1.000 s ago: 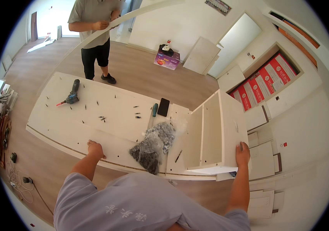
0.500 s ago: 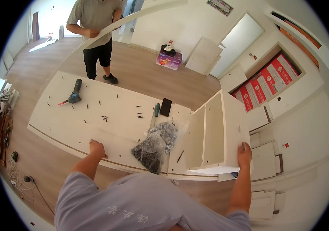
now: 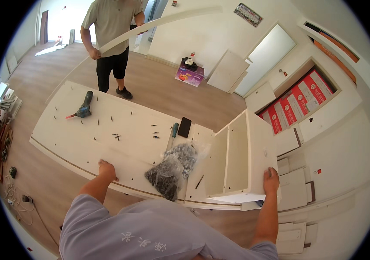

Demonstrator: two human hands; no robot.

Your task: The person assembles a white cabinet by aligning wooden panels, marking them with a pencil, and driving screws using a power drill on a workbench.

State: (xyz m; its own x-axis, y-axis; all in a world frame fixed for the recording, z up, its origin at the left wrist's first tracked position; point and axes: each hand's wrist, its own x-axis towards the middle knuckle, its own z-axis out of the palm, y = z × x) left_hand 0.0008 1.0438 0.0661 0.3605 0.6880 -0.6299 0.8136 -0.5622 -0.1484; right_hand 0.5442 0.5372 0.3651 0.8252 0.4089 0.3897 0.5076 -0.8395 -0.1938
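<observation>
White board is making up one box-shaped cabinet unit point(image 3: 262, 154), its divider marking off two compartments, and one long flat panel point(image 3: 63, 134) lying left of it. One blue-and-black cordless drill point(image 3: 83, 105), one green-handled screwdriver point(image 3: 175, 129), one black rectangular phone point(image 3: 185, 127) and over a dozen small dark metal fittings point(image 3: 117, 136) are lying about. Two clear plastic bags are touching near the panel's right end: one bag of dark pieces point(image 3: 164, 177), one bag of silvery pieces point(image 3: 185, 157). One thin dark rod point(image 3: 199, 181) is lying between them and the cabinet.

The right grip point(image 3: 271, 180) is touching the cabinet's outer right side, fingers bending; whether they are pinching anything, I cannot tell. The cabinet is standing just left of this grip, well apart from the left grip point(image 3: 107, 170), which is resting on the panel's near edge; I cannot tell whether it is pinching that edge.

Beyond the panel, one co-worker point(image 3: 112, 32) is holding one long white strip point(image 3: 163, 21). Behind, one purple cardboard box point(image 3: 189, 77) is carrying one black plastic bag point(image 3: 189, 65).
</observation>
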